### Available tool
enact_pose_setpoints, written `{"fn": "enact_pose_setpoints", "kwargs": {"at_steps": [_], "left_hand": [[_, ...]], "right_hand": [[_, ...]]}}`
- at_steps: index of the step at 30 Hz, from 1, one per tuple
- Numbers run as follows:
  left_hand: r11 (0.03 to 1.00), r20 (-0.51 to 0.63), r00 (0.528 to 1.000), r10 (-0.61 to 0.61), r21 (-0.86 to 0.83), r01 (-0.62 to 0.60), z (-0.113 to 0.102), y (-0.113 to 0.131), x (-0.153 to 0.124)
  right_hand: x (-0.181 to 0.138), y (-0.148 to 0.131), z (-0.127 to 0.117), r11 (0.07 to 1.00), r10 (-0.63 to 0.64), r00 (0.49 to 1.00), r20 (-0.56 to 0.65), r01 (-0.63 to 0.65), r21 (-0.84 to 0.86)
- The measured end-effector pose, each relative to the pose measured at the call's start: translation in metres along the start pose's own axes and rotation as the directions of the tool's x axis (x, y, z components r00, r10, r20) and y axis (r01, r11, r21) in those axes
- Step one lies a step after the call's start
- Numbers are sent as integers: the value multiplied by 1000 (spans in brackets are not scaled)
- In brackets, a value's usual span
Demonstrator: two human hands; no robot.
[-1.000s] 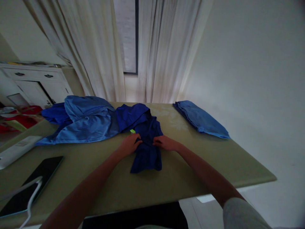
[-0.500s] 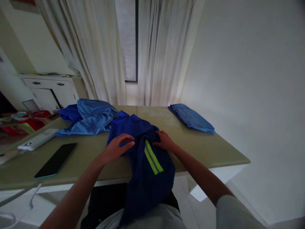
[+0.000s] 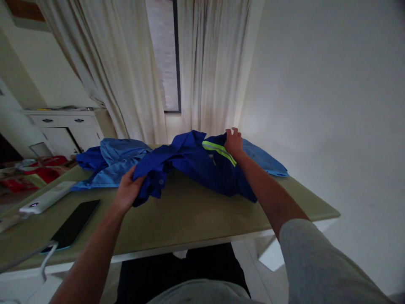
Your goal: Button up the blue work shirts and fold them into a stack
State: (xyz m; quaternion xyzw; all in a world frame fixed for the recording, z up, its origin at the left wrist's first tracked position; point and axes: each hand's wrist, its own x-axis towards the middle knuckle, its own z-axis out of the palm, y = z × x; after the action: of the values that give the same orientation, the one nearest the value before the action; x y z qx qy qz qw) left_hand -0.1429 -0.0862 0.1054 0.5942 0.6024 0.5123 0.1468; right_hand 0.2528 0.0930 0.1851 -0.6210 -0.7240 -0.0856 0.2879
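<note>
Moving off the near edge of the counter (image 3: 193,217), the dark-blue garment (image 3: 196,164) is now stretching sideways between your left hand (image 3: 126,191) and right hand (image 3: 234,142), so it is spreading instead of hanging. Your left fingers are gripping its nearer end; your right fingers are curling, partly open, beside its yellow-green stripe (image 3: 217,148), their hold unclear. Light-blue clothing (image 3: 262,158) is lying beyond.

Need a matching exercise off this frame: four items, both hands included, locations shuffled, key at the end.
1. left hand
2. right hand
3. black flat device
4. white cabinet

A. beyond the table
B. beside the lime-green stripe
C. on the table's front left
D. gripping the dark-blue garment at its left end

Pairs: 1-D; 2-B; 3-C; 4-A
</note>
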Motion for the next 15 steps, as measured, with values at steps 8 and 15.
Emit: {"fn": "enact_pose_setpoints", "kwargs": {"at_steps": [8, 15], "left_hand": [[941, 523, 851, 47, 263, -213, -13, -46, -114], [918, 513, 855, 80, 296, -263, -8, -53, -127]], "right_hand": [[-139, 8, 69, 806, -553, 693, 463, 305, 508], [-215, 29, 59, 902, -318, 875, 364, 160, 401]]}}
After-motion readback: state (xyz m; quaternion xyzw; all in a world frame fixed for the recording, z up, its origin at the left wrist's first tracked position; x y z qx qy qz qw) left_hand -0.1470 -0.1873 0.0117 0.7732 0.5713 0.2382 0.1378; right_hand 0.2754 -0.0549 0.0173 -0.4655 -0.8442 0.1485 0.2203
